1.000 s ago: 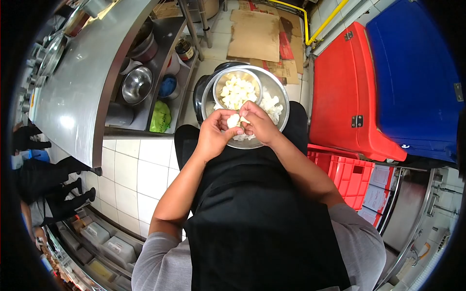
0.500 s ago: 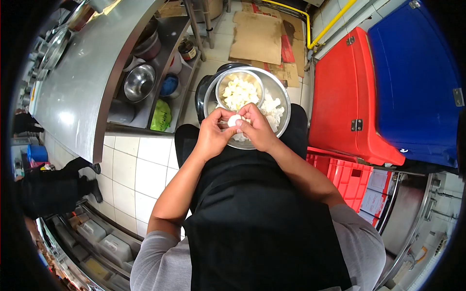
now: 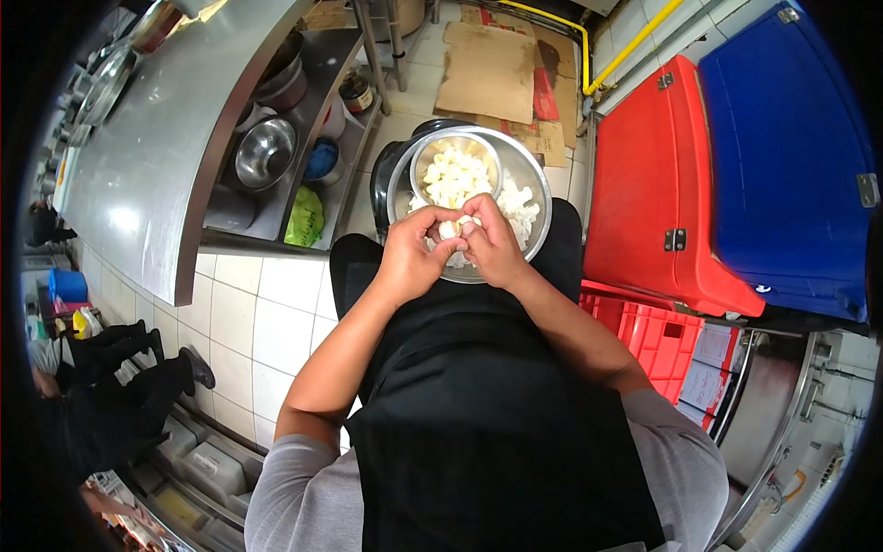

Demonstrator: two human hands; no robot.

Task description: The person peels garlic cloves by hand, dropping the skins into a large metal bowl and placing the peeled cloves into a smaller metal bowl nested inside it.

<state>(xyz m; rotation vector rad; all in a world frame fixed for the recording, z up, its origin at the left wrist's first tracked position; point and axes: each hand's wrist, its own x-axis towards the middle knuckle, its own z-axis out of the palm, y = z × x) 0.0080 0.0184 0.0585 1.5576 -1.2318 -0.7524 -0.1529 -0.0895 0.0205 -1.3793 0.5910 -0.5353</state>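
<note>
Between my two hands is a small whitish piece (image 3: pixel 450 229) that looks like a garlic clove or bulb. My left hand (image 3: pixel 411 253) pinches it from the left. My right hand (image 3: pixel 495 247) has its fingers closed on a pale piece (image 3: pixel 469 223) at the right, touching the other. Both hands are over the near part of a large metal bowl (image 3: pixel 543 189). Inside that bowl, a smaller metal bowl (image 3: pixel 417 166) holds many pale yellow cloves (image 3: pixel 457 175). White papery bits (image 3: pixel 521 213) lie in the large bowl beside it.
A steel table (image 3: pixel 152 138) and shelf with a metal bowl (image 3: pixel 266 155) stand at the left. Red (image 3: pixel 644 184) and blue (image 3: pixel 782 156) boxes and a red crate (image 3: pixel 658 340) are at the right. Cardboard (image 3: pixel 486 72) lies ahead. People in dark clothes (image 3: pixel 129 396) are at the lower left.
The whitish piece between my fingers now appears as separate parts, and my fingers have shifted slightly. At the lower left, the people's dark-clothed legs have moved and more of them shows.
</note>
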